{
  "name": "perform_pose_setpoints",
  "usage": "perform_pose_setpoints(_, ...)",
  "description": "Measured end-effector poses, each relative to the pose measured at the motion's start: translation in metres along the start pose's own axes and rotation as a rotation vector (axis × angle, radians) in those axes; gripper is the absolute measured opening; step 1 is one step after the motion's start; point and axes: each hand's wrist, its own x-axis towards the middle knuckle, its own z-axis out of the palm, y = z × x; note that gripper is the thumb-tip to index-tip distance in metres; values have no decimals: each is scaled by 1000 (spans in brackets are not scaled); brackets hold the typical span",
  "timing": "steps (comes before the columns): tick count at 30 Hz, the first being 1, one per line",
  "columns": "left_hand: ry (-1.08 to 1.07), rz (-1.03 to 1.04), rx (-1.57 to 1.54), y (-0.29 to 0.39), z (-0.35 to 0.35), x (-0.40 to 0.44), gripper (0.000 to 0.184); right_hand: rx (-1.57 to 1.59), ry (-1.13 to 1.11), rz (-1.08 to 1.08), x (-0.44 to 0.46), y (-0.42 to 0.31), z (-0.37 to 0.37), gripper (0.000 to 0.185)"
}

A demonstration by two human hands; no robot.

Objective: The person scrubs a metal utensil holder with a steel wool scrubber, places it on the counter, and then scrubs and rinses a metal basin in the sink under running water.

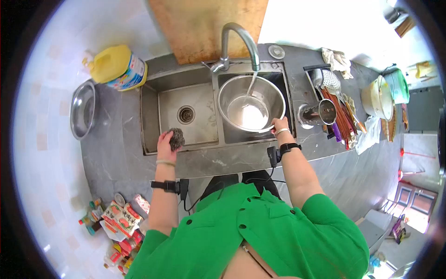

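My left hand (166, 145) is closed around a dark steel wool scrubber (176, 138), held over the front edge of the left sink basin (200, 118). With my right hand (279, 124) I grip the rim of a round metal pot (225, 109) in the right basin. Water runs from the curved faucet (254, 51) into the pot, and a shallow, shiny layer shows at its bottom. The left basin's drain (186, 115) lies beyond my left hand.
A yellow jug (111, 65) and a metal bowl (84, 109) stand at the left. To the right are a metal cylinder (320, 113), chopsticks (340, 116), a skimmer (331, 81) and buckets (377, 98). A wooden board (195, 28) leans behind the faucet. Bottles and packets (121, 218) sit lower left.
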Motion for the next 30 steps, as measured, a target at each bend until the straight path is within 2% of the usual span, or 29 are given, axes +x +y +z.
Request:
perform_pose_setpoints(2, -8, -26, 42, -1, 7, -9, 41, 68, -12, 45, 8, 18, 0, 39)
perform_pose_setpoints(5, -4, -62, 99, 2, 27, -24, 34, 6, -35, 101, 40, 46, -5, 51)
perform_pose_setpoints(7, -17, -70, 104, -2, 35, -25, 31, -18, -30, 125, 47, 50, -5, 50)
perform_pose_setpoints(9, -69, -78, 126, -5, 44, -27, 27, -25, 47, 119, 50, 54, 1, 45)
perform_pose_setpoints(15, -253, -156, 184, -15, 108, -53, 25, -34, 26, 137, 53, 48, 2, 59)
perform_pose_setpoints(17, -350, -213, 226, -26, 129, -59, 26, -185, 53, 107, 107, 98, 7, 59)
perform_pose_setpoints(18, -389, -228, 246, -33, 141, -65, 26, -244, 20, 202, 92, 79, 3, 77)
perform_pose_setpoints(19, -427, -241, 266, -39, 152, -70, 26, -412, -22, 306, 84, 64, 0, 81)
perform_pose_setpoints(21, -478, -305, 313, -48, 174, -75, 27, -344, -36, 437, 71, 49, -2, 83)
perform_pose_setpoints(24, -497, -317, 356, -59, 231, -87, 27, -366, -50, 432, 125, 97, 14, 89)
perform_pose_setpoints(25, -539, -236, 359, -67, 250, -82, 28, -353, -60, 413, 113, 81, 15, 91)
perform_pose_setpoints(27, -622, -81, 360, -90, 288, -65, 31, -686, -81, 48, 57, 36, -5, 43)
perform_pose_setpoints(28, -585, 48, 428, -100, 312, -55, 33, -859, -45, -132, 12, -5, -17, 28)
perform_pose_setpoints(30, -499, 239, 545, -112, 366, -42, 39, -948, -78, -404, 4, -6, -37, 20)
